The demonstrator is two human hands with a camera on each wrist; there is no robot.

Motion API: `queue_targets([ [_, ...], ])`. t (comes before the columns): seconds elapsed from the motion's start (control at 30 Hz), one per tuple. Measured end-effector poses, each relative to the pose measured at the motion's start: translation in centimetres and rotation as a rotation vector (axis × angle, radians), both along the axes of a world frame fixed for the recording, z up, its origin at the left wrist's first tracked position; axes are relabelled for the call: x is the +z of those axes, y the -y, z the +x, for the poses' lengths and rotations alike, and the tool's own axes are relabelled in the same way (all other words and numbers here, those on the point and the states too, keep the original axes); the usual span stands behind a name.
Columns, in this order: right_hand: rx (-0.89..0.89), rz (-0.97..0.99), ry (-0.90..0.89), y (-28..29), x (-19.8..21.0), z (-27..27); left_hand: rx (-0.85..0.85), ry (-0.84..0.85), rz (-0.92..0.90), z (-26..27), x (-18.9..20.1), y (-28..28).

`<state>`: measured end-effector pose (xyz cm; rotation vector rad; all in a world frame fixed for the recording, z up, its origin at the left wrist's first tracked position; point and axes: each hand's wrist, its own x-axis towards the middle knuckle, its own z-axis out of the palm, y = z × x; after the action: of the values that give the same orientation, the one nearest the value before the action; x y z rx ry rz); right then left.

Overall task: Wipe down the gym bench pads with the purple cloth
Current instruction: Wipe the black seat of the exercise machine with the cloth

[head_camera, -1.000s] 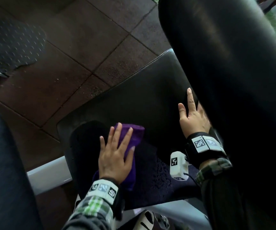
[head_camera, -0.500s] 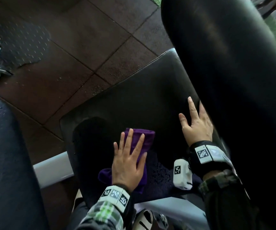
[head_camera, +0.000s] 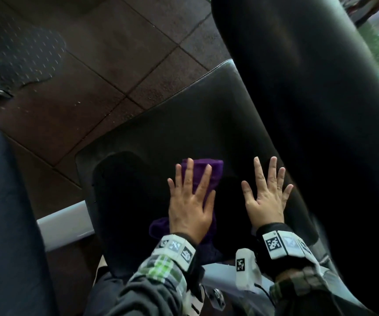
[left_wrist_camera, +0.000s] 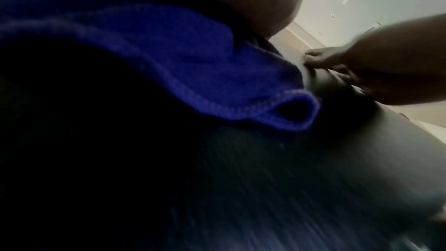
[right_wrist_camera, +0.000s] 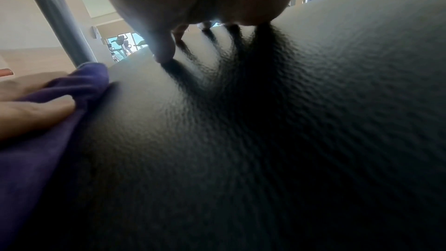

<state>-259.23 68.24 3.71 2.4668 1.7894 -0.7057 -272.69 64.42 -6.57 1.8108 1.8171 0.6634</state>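
The black seat pad (head_camera: pixel 184 124) of the bench fills the middle of the head view, with the tall back pad (head_camera: pixel 309 110) rising at its right. My left hand (head_camera: pixel 189 201) lies flat with spread fingers on the folded purple cloth (head_camera: pixel 203 172), pressing it onto the seat pad. My right hand (head_camera: pixel 267 197) rests flat on the bare pad beside it, fingers spread, close to the back pad. The left wrist view shows the cloth (left_wrist_camera: pixel 169 60) bunched under my palm. In the right wrist view the cloth (right_wrist_camera: pixel 60 106) sits at the left on the textured pad (right_wrist_camera: pixel 265 140).
Dark rubber floor tiles (head_camera: pixel 92 65) lie beyond the seat. A white frame bar (head_camera: pixel 65 224) runs under the seat's left edge. Another dark pad (head_camera: pixel 1 224) stands at the near left. A dotted mat (head_camera: pixel 24 53) and a metal post lie far left.
My left hand has slid the cloth to the right across the seat, toward my right hand. My right hand has flattened out on the pad with its fingers spread.
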Motion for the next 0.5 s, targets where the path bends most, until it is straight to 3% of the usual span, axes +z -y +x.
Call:
queue_targets([
  [0.13,0.002,0.006,-0.005,0.0,0.1,0.1,-0.148,-0.026,0.017,2.8,0.1,6.4],
  [0.27,0.004,0.004,-0.035,0.0,0.4,0.2,-0.238,-0.134,-0.043,0.7,-1.1,11.2],
  [0.5,0.002,-0.010,-0.069,0.1,0.9,0.2,-0.051,-0.083,-0.127,-1.9,-1.0,6.7],
])
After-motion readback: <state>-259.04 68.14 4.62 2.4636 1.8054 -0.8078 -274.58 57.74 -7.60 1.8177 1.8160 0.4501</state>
